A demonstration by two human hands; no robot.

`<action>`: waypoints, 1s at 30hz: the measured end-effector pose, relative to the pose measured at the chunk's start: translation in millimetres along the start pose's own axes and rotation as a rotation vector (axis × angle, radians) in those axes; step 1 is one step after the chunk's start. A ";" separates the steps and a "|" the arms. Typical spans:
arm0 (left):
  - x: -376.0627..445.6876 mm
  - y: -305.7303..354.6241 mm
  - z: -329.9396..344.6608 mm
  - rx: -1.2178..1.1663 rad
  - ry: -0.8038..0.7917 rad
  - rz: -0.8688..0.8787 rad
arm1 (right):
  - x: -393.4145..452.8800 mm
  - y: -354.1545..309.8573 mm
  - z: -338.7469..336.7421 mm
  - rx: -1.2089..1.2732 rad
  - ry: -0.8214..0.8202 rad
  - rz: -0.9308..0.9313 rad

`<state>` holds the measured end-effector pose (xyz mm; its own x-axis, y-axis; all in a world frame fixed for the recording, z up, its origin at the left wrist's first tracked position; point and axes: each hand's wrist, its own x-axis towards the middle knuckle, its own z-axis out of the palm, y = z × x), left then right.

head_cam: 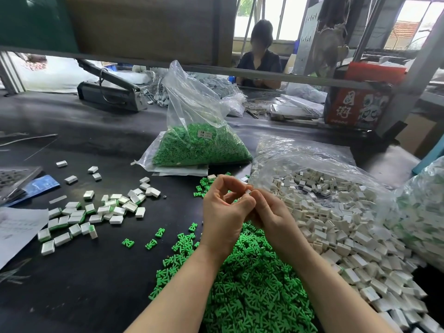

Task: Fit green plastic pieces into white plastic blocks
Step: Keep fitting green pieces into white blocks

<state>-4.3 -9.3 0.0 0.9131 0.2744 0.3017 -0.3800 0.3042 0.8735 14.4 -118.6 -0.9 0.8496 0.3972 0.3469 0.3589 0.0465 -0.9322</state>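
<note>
White block (248, 189) pinched between fingers (240, 182) of both hands, above green pieces (252, 284)

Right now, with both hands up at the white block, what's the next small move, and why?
Probably press the parts together: the left hand and right hand both pinch a white block above the loose green pieces. Then drop it with the finished blocks.

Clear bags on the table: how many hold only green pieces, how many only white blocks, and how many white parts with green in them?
Bag of green pieces: 1
Bag of white blocks: 1
Bag of white-and-green parts: 1
Total: 3
</note>
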 end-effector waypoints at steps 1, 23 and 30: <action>-0.1 0.1 0.4 -0.017 0.001 -0.007 | 0.3 -0.3 -0.2 -0.018 0.011 -0.012; 1.0 -4.7 0.7 -0.176 -0.002 -0.036 | 1.6 4.3 -0.8 -0.065 0.043 -0.062; 0.8 -5.3 -0.1 -0.192 -0.006 -0.038 | 1.6 7.4 -0.7 -0.056 0.047 -0.055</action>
<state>-1.5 -10.6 -4.5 0.9278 0.2545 0.2727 -0.3662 0.4825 0.7957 18.7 -118.3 -7.2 0.8446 0.3521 0.4033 0.4255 0.0156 -0.9048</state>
